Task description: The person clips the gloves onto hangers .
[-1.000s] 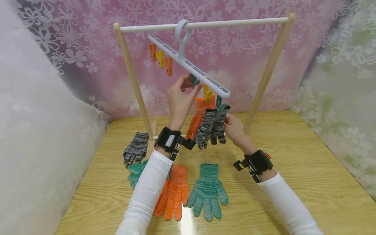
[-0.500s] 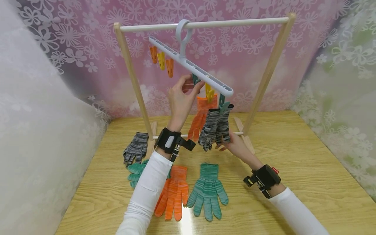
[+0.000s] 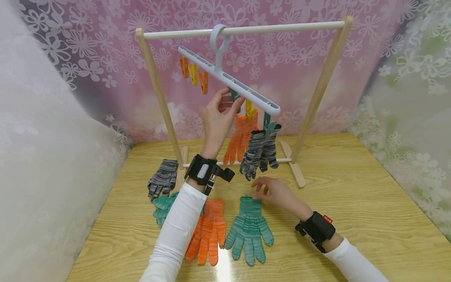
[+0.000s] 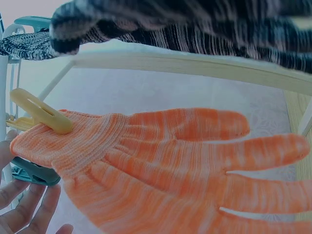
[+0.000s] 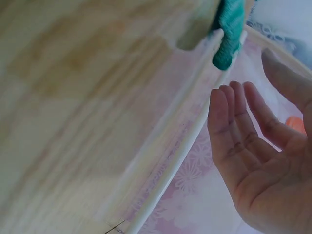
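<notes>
My left hand [image 3: 217,119] is raised to the pale hanger [image 3: 243,91] and pinches a dark green clothespin [image 3: 233,94] under its bar. Beside those fingers an orange knitted glove [image 4: 165,161] hangs from a yellow clothespin [image 4: 41,111]. Toward the hanger's near end, a grey-black striped glove [image 3: 254,152] dangles from another green clothespin [image 3: 269,124]. Lower down, my right hand [image 3: 281,194] holds nothing, its fingers loosely bent, over the cuff end of a green glove [image 3: 248,227] that lies flat on the table. The right wrist view shows thumb and fingers apart.
A wooden stand [image 3: 160,100] with a white top rod [image 3: 282,29] carries the hanger; orange and yellow clothespins [image 3: 193,74] dangle at its far end. On the wooden table [image 3: 352,219] lie an orange glove [image 3: 208,235], a striped glove [image 3: 165,176] and a partly hidden green one [image 3: 163,207].
My right hand has left the striped hanging glove and come down to the green glove's cuff. The left hand keeps hold of its clothespin. The hanger has swung slightly.
</notes>
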Demonstrator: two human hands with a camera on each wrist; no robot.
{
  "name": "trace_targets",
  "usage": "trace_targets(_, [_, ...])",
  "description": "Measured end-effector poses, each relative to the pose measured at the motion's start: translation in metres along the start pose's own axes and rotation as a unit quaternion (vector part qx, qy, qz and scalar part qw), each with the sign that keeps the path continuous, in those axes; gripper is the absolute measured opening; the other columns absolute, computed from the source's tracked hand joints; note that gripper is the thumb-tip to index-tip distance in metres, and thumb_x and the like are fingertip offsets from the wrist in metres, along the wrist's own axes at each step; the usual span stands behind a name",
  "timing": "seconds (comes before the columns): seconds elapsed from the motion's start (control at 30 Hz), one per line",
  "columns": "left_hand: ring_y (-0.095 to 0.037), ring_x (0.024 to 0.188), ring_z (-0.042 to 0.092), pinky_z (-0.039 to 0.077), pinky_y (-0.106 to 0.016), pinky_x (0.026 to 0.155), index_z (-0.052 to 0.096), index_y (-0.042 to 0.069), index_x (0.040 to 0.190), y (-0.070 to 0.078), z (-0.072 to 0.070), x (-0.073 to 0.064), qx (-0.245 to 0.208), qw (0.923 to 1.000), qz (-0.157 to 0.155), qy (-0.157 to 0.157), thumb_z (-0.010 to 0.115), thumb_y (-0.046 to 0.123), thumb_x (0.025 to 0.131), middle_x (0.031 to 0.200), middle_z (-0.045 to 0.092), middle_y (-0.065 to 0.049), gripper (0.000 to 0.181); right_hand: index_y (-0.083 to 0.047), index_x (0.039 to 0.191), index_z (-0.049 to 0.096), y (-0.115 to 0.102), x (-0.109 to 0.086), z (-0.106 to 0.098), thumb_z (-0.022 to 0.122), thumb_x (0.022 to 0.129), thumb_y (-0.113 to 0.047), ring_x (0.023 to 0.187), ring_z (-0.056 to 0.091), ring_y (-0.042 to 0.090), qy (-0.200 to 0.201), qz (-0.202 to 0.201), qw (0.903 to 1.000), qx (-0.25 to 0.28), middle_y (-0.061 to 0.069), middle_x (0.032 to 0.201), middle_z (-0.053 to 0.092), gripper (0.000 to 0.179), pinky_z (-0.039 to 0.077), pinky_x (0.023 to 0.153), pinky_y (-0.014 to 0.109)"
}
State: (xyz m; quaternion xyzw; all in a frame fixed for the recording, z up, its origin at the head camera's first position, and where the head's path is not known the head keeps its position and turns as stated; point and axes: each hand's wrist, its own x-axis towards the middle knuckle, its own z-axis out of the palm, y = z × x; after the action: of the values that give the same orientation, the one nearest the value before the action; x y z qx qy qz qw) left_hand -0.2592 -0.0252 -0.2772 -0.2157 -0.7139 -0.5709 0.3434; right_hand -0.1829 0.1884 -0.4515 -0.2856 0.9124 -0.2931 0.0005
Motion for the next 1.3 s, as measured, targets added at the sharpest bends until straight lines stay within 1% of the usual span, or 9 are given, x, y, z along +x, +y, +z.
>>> trace_targets(0.17, [-0.02, 0.091, 0.073, 0.06, -0.04, 0.087, 0.067, 0.005, 0.124, -0.001, -0.002, 0.0, -0.013, 0.9999, 0.001, -0.002, 0.076, 0.022, 0.094, 0.106, 0.076, -0.012, 0.035, -0.008, 0.112, 0.069, -0.005, -0.005, 0.004, 0.086, 0.082, -0.029, 0.067, 0.055, 0.005, -0.041, -0.015, 0.998, -0.046, 0.002, 0.092, 0.066, 0.04, 0.047, 0.059, 0.022])
trace_targets(0.33, [-0.021, 0.093, 0.073, 0.059, -0.044, 0.089, 0.068, 0.005, 0.125, -0.002, -0.004, -0.001, -0.017, 0.9998, -0.008, -0.001, 0.077, 0.021, 0.093, 0.107, 0.075, -0.012, 0.036, -0.011, 0.108, 0.07, -0.008, -0.004, 0.006, 0.087, 0.079, -0.033, 0.076, 0.062, 0.012, -0.074, -0.018, 0.9928, -0.092, -0.001, 0.092, 0.066, 0.04, 0.051, 0.063, 0.024])
trace_targets(0.4, [-0.02, 0.094, 0.072, 0.059, -0.043, 0.089, 0.068, 0.006, 0.125, -0.002, -0.004, -0.002, -0.016, 0.9998, -0.012, -0.002, 0.077, 0.022, 0.093, 0.107, 0.075, -0.011, 0.037, -0.011, 0.106, 0.07, -0.008, -0.003, 0.006, 0.087, 0.079, -0.033, 0.081, 0.064, 0.015, -0.084, -0.014, 0.9916, -0.097, 0.0, 0.093, 0.065, 0.039, 0.053, 0.065, 0.026])
trace_targets(0.6, [-0.02, 0.093, 0.073, 0.06, -0.041, 0.088, 0.068, 0.006, 0.126, -0.002, -0.004, -0.002, -0.013, 0.9998, -0.011, -0.007, 0.077, 0.022, 0.093, 0.103, 0.076, -0.012, 0.038, -0.011, 0.104, 0.069, -0.003, 0.0, 0.0, 0.088, 0.078, -0.028, 0.083, 0.061, 0.017, -0.103, 0.027, 0.9907, -0.084, 0.0, 0.093, 0.063, 0.036, 0.054, 0.071, 0.031])
trace_targets(0.8, [-0.019, 0.095, 0.073, 0.059, -0.028, 0.086, 0.068, 0.006, 0.125, 0.0, -0.005, -0.001, -0.01, 0.9998, -0.014, -0.012, 0.077, 0.023, 0.093, 0.11, 0.075, -0.01, 0.037, -0.01, 0.098, 0.066, 0.005, 0.002, -0.009, 0.088, 0.078, -0.026, 0.077, 0.054, 0.015, -0.106, 0.029, 0.9892, -0.097, 0.001, 0.088, 0.057, 0.034, 0.05, 0.068, 0.031])
trace_targets(0.87, [-0.019, 0.095, 0.072, 0.058, -0.026, 0.086, 0.068, 0.006, 0.125, 0.0, -0.005, -0.001, -0.01, 0.9998, -0.014, -0.012, 0.077, 0.023, 0.093, 0.112, 0.075, -0.01, 0.037, -0.01, 0.095, 0.064, 0.008, 0.003, -0.011, 0.088, 0.078, -0.024, 0.074, 0.051, 0.014, -0.104, 0.027, 0.9891, -0.101, 0.001, 0.085, 0.055, 0.033, 0.048, 0.066, 0.031])
trace_targets(0.93, [-0.019, 0.095, 0.072, 0.058, -0.026, 0.086, 0.069, 0.006, 0.124, 0.0, -0.006, -0.001, -0.009, 0.9998, -0.016, -0.011, 0.076, 0.023, 0.094, 0.112, 0.074, -0.01, 0.036, -0.011, 0.093, 0.063, 0.011, 0.004, -0.014, 0.088, 0.078, -0.022, 0.074, 0.051, 0.014, -0.103, 0.033, 0.9892, -0.099, 0.001, 0.085, 0.055, 0.032, 0.048, 0.066, 0.031])
trace_targets(1.13, [-0.019, 0.096, 0.072, 0.058, -0.027, 0.086, 0.069, 0.007, 0.123, 0.0, -0.006, 0.0, -0.007, 0.9995, -0.029, -0.012, 0.077, 0.024, 0.093, 0.112, 0.074, -0.01, 0.035, -0.014, 0.089, 0.06, 0.019, 0.007, -0.018, 0.088, 0.078, -0.021, 0.078, 0.062, 0.018, -0.106, 0.043, 0.9896, -0.088, 0.001, 0.088, 0.064, 0.031, 0.052, 0.067, 0.034])
trace_targets(1.3, [-0.022, 0.097, 0.072, 0.06, -0.032, 0.087, 0.069, 0.005, 0.122, 0.001, -0.006, 0.0, -0.021, 0.9992, -0.032, -0.015, 0.077, 0.022, 0.093, 0.114, 0.073, -0.011, 0.034, -0.015, 0.089, 0.061, 0.028, 0.008, -0.022, 0.088, 0.078, -0.017, 0.08, 0.063, 0.018, -0.096, 0.048, 0.9911, -0.079, 0.001, 0.088, 0.065, 0.03, 0.053, 0.068, 0.036])
